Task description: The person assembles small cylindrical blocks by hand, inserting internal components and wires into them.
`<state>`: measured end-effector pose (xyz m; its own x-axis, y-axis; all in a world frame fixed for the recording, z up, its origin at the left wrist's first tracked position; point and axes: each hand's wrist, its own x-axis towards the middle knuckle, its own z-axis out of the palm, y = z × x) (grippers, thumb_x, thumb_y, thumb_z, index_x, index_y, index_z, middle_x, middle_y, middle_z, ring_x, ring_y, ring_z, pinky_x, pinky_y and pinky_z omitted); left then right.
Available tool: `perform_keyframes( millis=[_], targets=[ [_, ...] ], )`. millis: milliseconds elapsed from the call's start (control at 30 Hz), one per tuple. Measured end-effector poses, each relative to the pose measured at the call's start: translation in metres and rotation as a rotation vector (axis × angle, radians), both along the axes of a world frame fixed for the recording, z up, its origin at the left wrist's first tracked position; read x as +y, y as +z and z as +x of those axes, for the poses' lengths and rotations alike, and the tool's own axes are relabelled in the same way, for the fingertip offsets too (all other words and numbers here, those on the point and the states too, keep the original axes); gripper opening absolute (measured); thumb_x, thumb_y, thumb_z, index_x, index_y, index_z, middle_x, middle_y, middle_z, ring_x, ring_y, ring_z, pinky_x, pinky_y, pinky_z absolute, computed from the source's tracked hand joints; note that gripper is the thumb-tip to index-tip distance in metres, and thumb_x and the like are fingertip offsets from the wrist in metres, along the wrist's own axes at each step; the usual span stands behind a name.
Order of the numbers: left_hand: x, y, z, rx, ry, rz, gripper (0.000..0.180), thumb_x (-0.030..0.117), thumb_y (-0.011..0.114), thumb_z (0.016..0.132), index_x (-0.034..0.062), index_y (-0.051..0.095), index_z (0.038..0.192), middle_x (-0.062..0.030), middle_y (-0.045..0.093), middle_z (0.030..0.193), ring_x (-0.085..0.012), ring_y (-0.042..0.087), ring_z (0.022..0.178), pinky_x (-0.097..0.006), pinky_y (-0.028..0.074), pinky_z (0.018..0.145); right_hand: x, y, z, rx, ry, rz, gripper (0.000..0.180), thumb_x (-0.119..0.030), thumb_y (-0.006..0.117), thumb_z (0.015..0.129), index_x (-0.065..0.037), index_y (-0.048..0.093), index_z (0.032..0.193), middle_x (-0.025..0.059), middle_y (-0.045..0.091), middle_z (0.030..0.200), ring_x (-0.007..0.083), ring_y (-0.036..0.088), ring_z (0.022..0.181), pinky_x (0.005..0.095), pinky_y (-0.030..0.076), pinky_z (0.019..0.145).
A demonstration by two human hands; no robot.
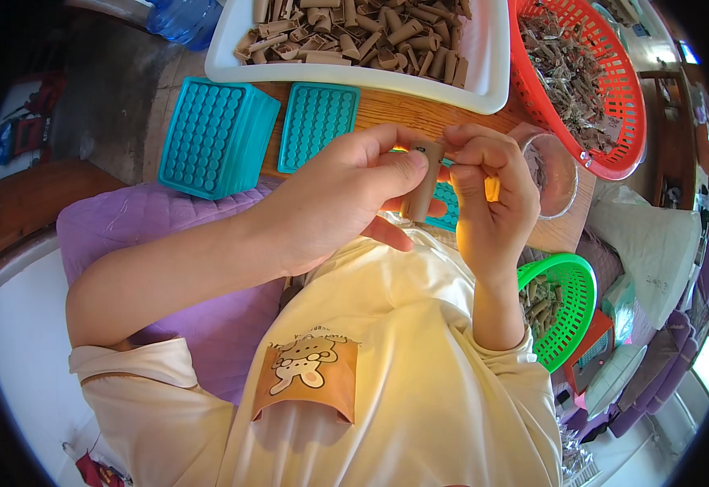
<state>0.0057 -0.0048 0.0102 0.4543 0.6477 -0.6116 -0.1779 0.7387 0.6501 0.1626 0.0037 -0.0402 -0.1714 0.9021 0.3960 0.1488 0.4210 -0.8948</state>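
My left hand [346, 187] grips a short brown plastic tube-like part [418, 197], thumb on its near side and fingers behind. The part stands roughly upright above the table's near edge. Close beside its upper end, my right hand [496, 183] pinches thumb and fingers together; a small piece there is mostly hidden and I cannot make out its kind. Partly behind both hands lies a teal tray [447, 204] with round cells. A further flat teal tray [320, 122] rests on the table to the left, beside a tall stack of teal trays [212, 138].
A white bin [354, 79] full of brown parts stands at the far side. Right of it, a red basket [629, 101] holds small metallic-looking pieces. Nearer are a clear round container [564, 174] and, lower, a green basket [583, 304] with brown parts. Purple padding [127, 235] lies left.
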Motion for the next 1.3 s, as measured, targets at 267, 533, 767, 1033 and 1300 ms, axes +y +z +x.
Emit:
perform_keyframes(
  millis=[267, 533, 767, 1033, 1300],
  targets=[
    [-0.004, -0.005, 0.001, 0.019, 0.041, -0.039, 0.028, 0.024, 0.04, 0.089, 0.0059, 0.042, 0.11, -0.0025, 0.052, 0.093, -0.0135, 0.057, 0.087, -0.017, 0.046, 0.051, -0.004, -0.009, -0.008, 0.023, -0.027, -0.141, 0.008, 0.006, 0.054, 0.074, 0.001, 0.048, 0.076, 0.0112, 0.058, 0.083, 0.0168, 0.056, 0.069, 0.0246, 0.046, 0.062],
    [-0.003, -0.005, 0.001, 0.039, 0.077, -0.013, 0.028, 0.024, 0.041, 0.089, 0.0052, 0.044, 0.109, -0.0028, 0.053, 0.092, -0.0131, 0.058, 0.085, -0.017, 0.046, 0.052, -0.004, -0.011, -0.009, 0.023, -0.016, -0.111, 0.007, 0.004, 0.054, 0.075, 0.001, 0.048, 0.077, 0.011, 0.059, 0.084, 0.0157, 0.055, 0.071, 0.0244, 0.045, 0.064],
    [-0.003, -0.004, -0.001, 0.059, 0.088, 0.002, 0.027, 0.025, 0.042, 0.088, 0.0054, 0.045, 0.106, -0.0029, 0.053, 0.09, -0.0128, 0.058, 0.084, -0.019, 0.047, 0.056, -0.002, -0.013, -0.014, 0.017, -0.018, -0.115, 0.006, 0.001, 0.054, 0.077, 0.0, 0.048, 0.077, 0.0108, 0.059, 0.085, 0.0132, 0.053, 0.072, 0.023, 0.043, 0.066],
    [0.0, -0.006, -0.005, 0.066, 0.096, 0.005, 0.025, 0.025, 0.042, 0.088, 0.0054, 0.047, 0.103, -0.0025, 0.054, 0.088, -0.0122, 0.057, 0.083, -0.021, 0.046, 0.06, 0.007, -0.005, -0.008, 0.083, 0.16, -0.287, 0.007, 0.005, 0.055, 0.076, 0.0, 0.051, 0.078, 0.0095, 0.055, 0.093, 0.0121, 0.051, 0.079, 0.0207, 0.042, 0.069],
    [0.006, 0.002, -0.008, 0.011, -0.006, 0.313, 0.022, 0.018, 0.044, 0.087, 0.0058, 0.045, 0.105, -0.0032, 0.054, 0.092, -0.0085, 0.052, 0.084, -0.022, 0.043, 0.067, 0.006, 0.001, 0.005, 0.423, 0.08, -0.259, 0.015, -0.009, 0.055, 0.081, 0.0, 0.047, 0.09, 0.0072, 0.053, 0.085, 0.0125, 0.051, 0.072, 0.0224, 0.042, 0.061]
  ],
)
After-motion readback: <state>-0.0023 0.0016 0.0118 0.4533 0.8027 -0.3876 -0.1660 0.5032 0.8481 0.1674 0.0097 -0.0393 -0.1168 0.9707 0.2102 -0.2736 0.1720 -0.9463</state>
